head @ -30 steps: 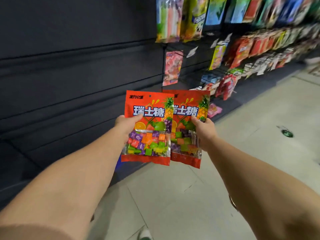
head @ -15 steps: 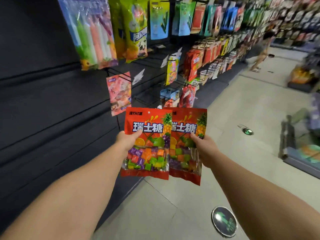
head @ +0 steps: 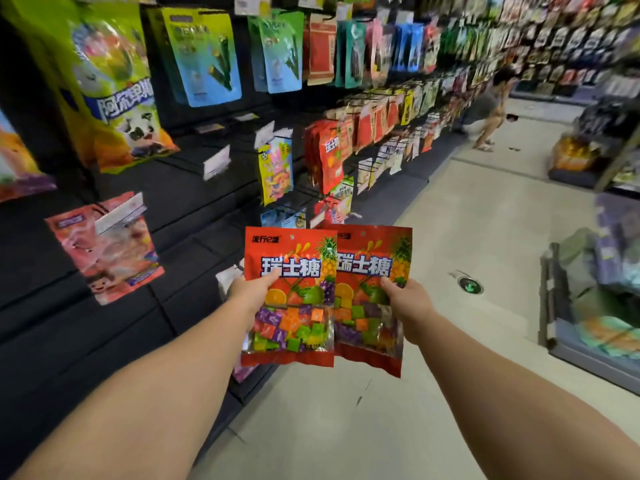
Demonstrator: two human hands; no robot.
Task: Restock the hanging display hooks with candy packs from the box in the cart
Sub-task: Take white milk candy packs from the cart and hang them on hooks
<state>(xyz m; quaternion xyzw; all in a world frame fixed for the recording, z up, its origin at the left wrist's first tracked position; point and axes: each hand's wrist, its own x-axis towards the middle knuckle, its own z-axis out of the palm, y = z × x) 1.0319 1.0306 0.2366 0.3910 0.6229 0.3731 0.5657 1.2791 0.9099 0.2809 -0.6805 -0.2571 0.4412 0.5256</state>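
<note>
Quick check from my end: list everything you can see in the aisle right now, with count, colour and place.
Red candy packs with coloured cubes: two, side by side, left pack overlapping right pack, held up mid-aisle.
Pink hanging pouch: one, low on the dark wall, left.
Blue-green hanging pouch: one, upper row.
Yellow hanging pouch: one, middle row.
Red hanging packs: a bunch, count unclear, middle row.
Grey cart: one, right edge, contents blurred.
Another person: one, far down the aisle.
Left hand: grip on left pack.
Right hand: grip on right pack.
</note>
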